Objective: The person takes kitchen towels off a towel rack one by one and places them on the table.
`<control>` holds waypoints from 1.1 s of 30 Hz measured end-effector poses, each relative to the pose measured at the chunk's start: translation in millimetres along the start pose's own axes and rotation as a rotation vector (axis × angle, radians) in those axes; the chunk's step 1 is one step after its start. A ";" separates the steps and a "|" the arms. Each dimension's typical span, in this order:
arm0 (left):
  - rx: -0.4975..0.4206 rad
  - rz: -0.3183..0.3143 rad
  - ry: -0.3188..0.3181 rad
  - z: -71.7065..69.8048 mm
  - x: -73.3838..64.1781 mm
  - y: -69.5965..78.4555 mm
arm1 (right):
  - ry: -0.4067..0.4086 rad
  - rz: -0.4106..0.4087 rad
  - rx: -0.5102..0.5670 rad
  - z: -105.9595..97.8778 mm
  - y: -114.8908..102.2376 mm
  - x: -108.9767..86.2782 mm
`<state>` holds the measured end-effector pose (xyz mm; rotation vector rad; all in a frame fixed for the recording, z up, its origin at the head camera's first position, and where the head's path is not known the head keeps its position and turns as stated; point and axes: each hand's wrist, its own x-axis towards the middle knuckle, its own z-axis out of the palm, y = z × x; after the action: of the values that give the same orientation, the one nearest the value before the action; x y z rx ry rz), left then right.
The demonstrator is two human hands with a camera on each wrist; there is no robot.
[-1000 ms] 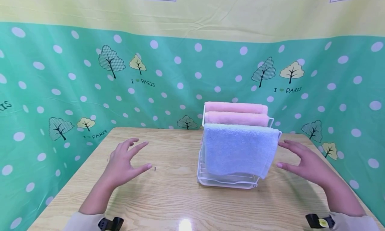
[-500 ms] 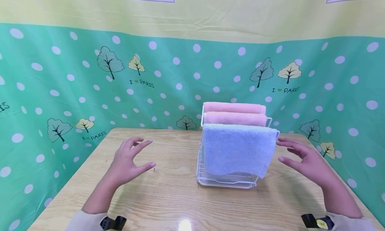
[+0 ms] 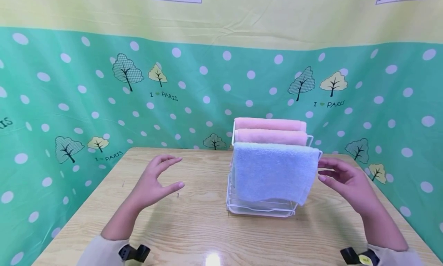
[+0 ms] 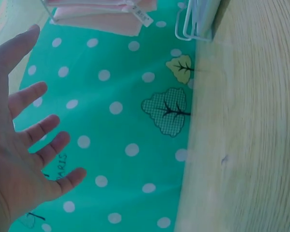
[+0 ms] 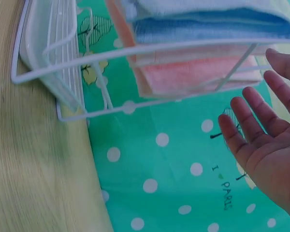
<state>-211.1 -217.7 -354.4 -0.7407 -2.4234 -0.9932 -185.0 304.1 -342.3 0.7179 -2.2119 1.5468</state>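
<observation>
A white wire rack (image 3: 262, 209) stands right of the middle of the table. Over its front bar hangs a blue towel (image 3: 275, 173). Behind it are a pink towel (image 3: 271, 136) and, farthest back, another pink towel (image 3: 270, 124). My right hand (image 3: 351, 183) is just beside the rack's right side with its fingers spread; in the right wrist view the fingertips (image 5: 273, 53) lie close to the frame, and I cannot tell whether they touch it. My left hand (image 3: 152, 183) hovers over the table left of the rack, fingers apart, holding nothing.
The wooden table (image 3: 194, 235) reaches back to a green dotted curtain (image 3: 194, 85), which also runs along both sides. Low in the rack sits a white tray (image 5: 38, 34). A small white tag (image 4: 140, 15) hangs from a pink towel in the left wrist view.
My left hand has drifted right and slightly up toward the rack. My right hand has shifted a little left, nearer the rack's side. Rack and towels look unmoved.
</observation>
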 end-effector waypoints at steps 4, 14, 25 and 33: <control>-0.068 0.002 0.006 1.1 3.4 6.4 | 0.005 -0.022 0.168 4.0 -1.5 1.4; -0.185 0.040 0.028 7.6 9.7 20.8 | 0.062 -0.083 0.263 12.3 -3.9 5.0; -0.240 0.090 0.033 15.3 17.0 31.4 | 0.116 -0.109 0.333 18.9 -10.5 10.0; -0.273 0.108 0.018 19.3 22.4 41.0 | 0.123 -0.132 0.373 21.2 -14.8 11.7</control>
<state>-206.6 -171.8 -333.8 -0.9389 -2.2309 -1.2956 -185.7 277.8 -331.9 0.8299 -1.7695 1.9006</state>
